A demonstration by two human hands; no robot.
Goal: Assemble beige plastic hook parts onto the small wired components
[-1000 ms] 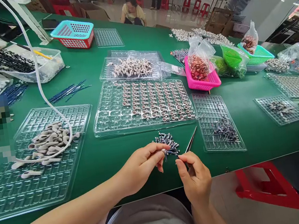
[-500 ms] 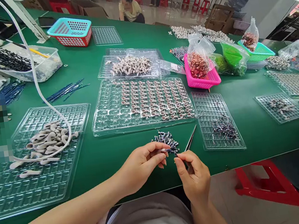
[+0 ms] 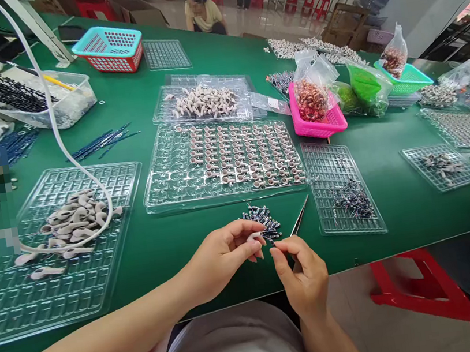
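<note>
My left hand is closed, pinching a small white earbud shell between thumb and fingertips. Close beside it, my right hand pinches a tiny dark circuit board near the open side of the shell. A pair of tweezers sticks out beyond the right hand; whether the hand grips it or it lies on the table, I cannot tell. Just behind the fingers is a pile of small dark circuit boards. Past it, a clear tray holds rows of earbud shells.
At left, a clear tray bears loose shells, with a white cable looping over it. Another tray holds dark wired parts on the right. A pink basket and a blue-and-red basket stand farther back.
My right hand has shifted slightly left, bringing the circuit board closer to the shell. The shell has turned a little in my left hand, and more of its white side shows.
</note>
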